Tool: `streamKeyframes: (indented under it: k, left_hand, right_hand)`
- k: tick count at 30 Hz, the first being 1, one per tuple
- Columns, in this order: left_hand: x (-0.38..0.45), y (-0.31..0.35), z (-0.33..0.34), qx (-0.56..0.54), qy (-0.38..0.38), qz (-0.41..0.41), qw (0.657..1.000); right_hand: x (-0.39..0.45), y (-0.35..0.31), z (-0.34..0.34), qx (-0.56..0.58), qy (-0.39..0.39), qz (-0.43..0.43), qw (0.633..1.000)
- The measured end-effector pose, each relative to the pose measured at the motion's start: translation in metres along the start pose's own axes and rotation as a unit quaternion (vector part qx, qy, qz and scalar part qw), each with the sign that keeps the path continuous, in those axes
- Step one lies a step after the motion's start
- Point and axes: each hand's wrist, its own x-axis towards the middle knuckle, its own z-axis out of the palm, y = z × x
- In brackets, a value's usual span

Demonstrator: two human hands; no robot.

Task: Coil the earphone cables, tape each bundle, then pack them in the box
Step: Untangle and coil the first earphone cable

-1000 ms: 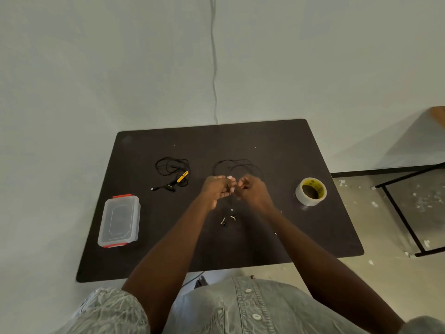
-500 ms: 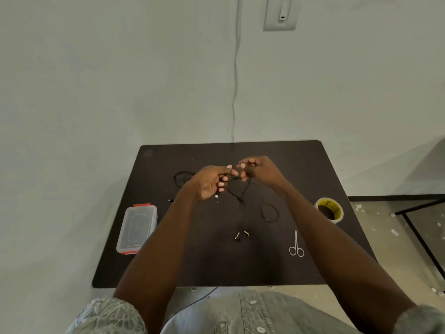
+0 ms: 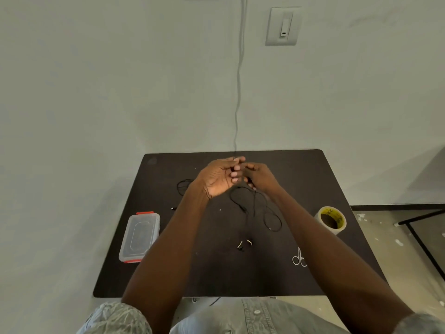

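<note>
**Both hands up on one earphone cable**

I'm seeing the earphone cable (image 3: 250, 203) pinched by left hand (image 3: 218, 175) and right hand (image 3: 260, 175) above the table (image 3: 313, 179) middle, loops trailing down; second cable (image 3: 184, 185) toward the far left corner; box (image 3: 139, 236) at the left edge; tape roll (image 3: 331, 220) at the right edge.

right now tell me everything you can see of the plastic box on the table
The plastic box is a small clear rectangular container with rounded corners, its clear lid on and a raised panel outline on top. Red clips show at its far and near short ends. It lies flat near the left edge of the dark table, long side running away from the person, with the left forearm passing its near right corner. Neither hand touches it. Nothing can be made out inside.
</note>
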Motion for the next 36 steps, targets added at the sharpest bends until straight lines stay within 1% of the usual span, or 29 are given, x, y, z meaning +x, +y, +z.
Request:
streamKeyframes:
  k: [2,4,6,10,13,17,22,24,27,29,31,33,34,36]
  left_hand:
    - [0.002,0.002,0.005,-0.029,0.014,0.06,0.998]
    - [0.004,0.003,0.006,-0.024,0.034,0.11,0.993]
    - [0.007,0.003,0.004,-0.013,0.051,0.147,0.988]
    - [0.009,0.0,-0.007,0.019,0.079,0.168,0.982]
    - [0.009,-0.001,-0.012,0.073,0.108,0.168,0.977]
    - [0.008,-0.003,-0.012,0.159,0.112,0.161,0.968]
    - [0.002,-0.007,-0.002,0.264,0.076,0.126,0.953]
    - [0.001,-0.008,0.001,0.278,0.064,0.108,0.952]
    - [0.0,-0.008,0.002,0.29,0.063,0.075,0.952]
    - [-0.002,-0.008,0.002,0.28,0.037,0.052,0.958]
    - [-0.003,-0.007,0.003,0.253,0.001,0.016,0.967]
    - [-0.005,-0.006,0.005,0.208,-0.035,0.002,0.978]
    - [-0.005,-0.004,0.006,0.172,-0.055,0.013,0.984]
    - [-0.005,0.0,0.009,0.082,-0.083,0.067,0.991]
  right_hand:
    - [-0.008,0.004,0.003,-0.021,-0.034,0.007,0.999]
    - [-0.016,0.008,0.005,-0.031,-0.082,0.013,0.996]
    - [-0.023,0.009,0.003,-0.028,-0.113,0.022,0.993]
    - [-0.035,-0.001,-0.01,-0.009,-0.157,0.036,0.987]
    - [-0.038,-0.015,-0.022,0.007,-0.175,0.015,0.984]
    - [-0.036,-0.032,-0.03,0.021,-0.169,-0.005,0.985]
    - [-0.029,-0.049,-0.034,-0.008,-0.151,-0.028,0.988]
    - [-0.025,-0.057,-0.036,-0.026,-0.128,-0.036,0.991]
    - [-0.018,-0.066,-0.041,-0.042,-0.053,-0.061,0.996]
    - [-0.011,-0.069,-0.045,-0.043,-0.018,-0.076,0.996]
    - [-0.006,-0.066,-0.047,-0.047,-0.005,-0.08,0.996]
    - [-0.001,-0.055,-0.045,-0.037,0.004,-0.071,0.997]
    - [0.0,-0.046,-0.042,-0.031,0.006,-0.062,0.998]
    - [-0.001,-0.024,-0.033,-0.024,-0.003,-0.042,0.999]
